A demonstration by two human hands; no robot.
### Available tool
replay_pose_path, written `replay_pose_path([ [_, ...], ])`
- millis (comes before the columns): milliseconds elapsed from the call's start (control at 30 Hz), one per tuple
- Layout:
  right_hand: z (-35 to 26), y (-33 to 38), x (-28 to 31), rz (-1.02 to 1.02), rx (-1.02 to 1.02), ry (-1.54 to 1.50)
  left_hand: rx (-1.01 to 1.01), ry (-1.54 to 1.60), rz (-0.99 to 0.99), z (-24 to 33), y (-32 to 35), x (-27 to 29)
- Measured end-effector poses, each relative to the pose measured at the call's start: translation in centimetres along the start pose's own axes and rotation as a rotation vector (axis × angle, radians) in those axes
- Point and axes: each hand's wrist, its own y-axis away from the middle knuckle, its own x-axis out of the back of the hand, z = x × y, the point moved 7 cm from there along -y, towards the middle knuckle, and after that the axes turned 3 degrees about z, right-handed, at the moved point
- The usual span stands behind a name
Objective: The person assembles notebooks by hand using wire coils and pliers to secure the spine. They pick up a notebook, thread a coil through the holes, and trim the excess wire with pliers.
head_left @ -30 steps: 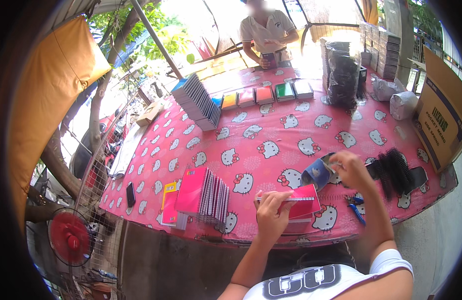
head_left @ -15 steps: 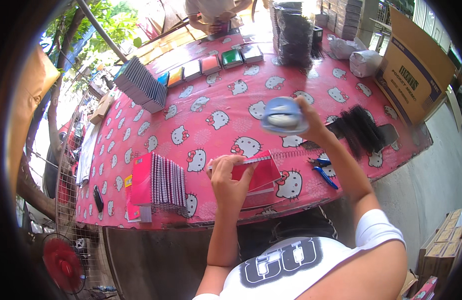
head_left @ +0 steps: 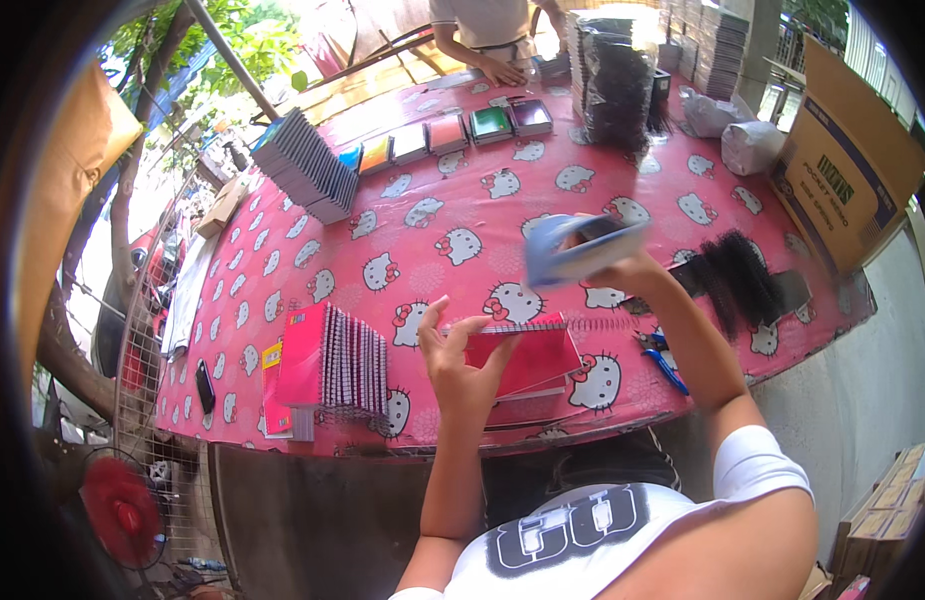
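My left hand (head_left: 457, 355) holds a red notebook (head_left: 532, 360) at its left end, thumb and a finger on it, other fingers raised. The notebook lies tilted, its punched edge on the far side. From the right end of that edge a thin wire coil (head_left: 602, 324) sticks out. Another red-covered notebook (head_left: 537, 390) shows partly beneath. Above the table, my right hand (head_left: 622, 268) grips a light-blue plastic tool (head_left: 582, 255) with a loop-like handle; motion blurs it, and its exact kind is unclear. Blue-handled cutting pliers (head_left: 665, 368) lie right of the notebook.
Left stands a stack of red spiral notebooks (head_left: 332, 365), near a black phone (head_left: 204, 387). Black coils (head_left: 737, 280) lie right, before an open carton (head_left: 847, 180). Beyond are a grey-edged notebook stack (head_left: 307, 165), a row of coloured notebooks (head_left: 447, 134) and another person's hand (head_left: 502, 72).
The light-blue tool has turned in my right hand, showing its side and handle. My left fingers have lifted and spread slightly. The other person's hand now rests on the table; the view has shifted slightly.
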Motion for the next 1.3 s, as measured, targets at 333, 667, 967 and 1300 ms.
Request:
replay_pose_path([
  [333,0.2,-2.9,-3.8,-0.035,0.14,0.828,0.559,0.67,0.059,-5.9,2.8,0.1],
  [667,1.8,-4.0,-4.3,-0.084,0.051,0.494,0.631,0.799,0.026,-7.7,3.7,0.5],
  [967,4.4,2.7,3.9,0.231,-0.027,1.461,0.581,1.064,-0.063,-6.1,2.0,-0.7],
  [1300,1.9,17.3,1.9,0.184,-0.305,1.261,0.536,1.21,-0.025,-7.9,3.4,-2.0],
])
